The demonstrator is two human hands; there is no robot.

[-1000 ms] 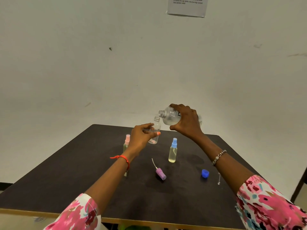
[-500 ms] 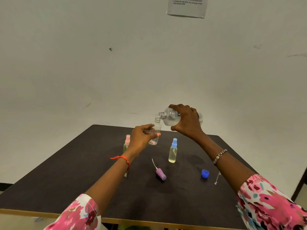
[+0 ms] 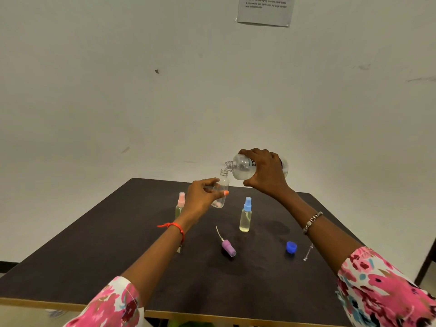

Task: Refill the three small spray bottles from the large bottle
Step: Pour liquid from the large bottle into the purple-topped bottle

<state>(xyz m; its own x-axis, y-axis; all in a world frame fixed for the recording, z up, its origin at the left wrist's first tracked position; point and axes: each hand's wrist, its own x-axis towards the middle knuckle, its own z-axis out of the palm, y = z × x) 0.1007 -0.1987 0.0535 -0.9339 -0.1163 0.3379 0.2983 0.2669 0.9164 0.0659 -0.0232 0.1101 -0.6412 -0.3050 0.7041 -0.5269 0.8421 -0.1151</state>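
My right hand point(image 3: 266, 173) grips the large clear bottle point(image 3: 241, 168), tipped on its side with its open neck pointing left. Just under that neck is the mouth of a small uncapped clear bottle point(image 3: 221, 185), which my left hand point(image 3: 203, 197) holds upright above the table. A small bottle with a blue spray cap point(image 3: 245, 215) stands on the dark table point(image 3: 94, 256), filled with yellowish liquid. Another with a pink cap point(image 3: 180, 205) stands behind my left wrist, partly hidden. A purple spray head point(image 3: 227, 247) with its tube lies on the table.
A blue screw cap point(image 3: 291, 247) lies right of the purple spray head, with a thin clear tube point(image 3: 308, 252) beside it. A paper sheet point(image 3: 265, 10) hangs on the white wall behind the table. A dark chair leg point(image 3: 424, 263) shows at the right edge.
The large bottle's neck has come down slightly closer to the small bottle's mouth. Both hands otherwise hold about the same position.
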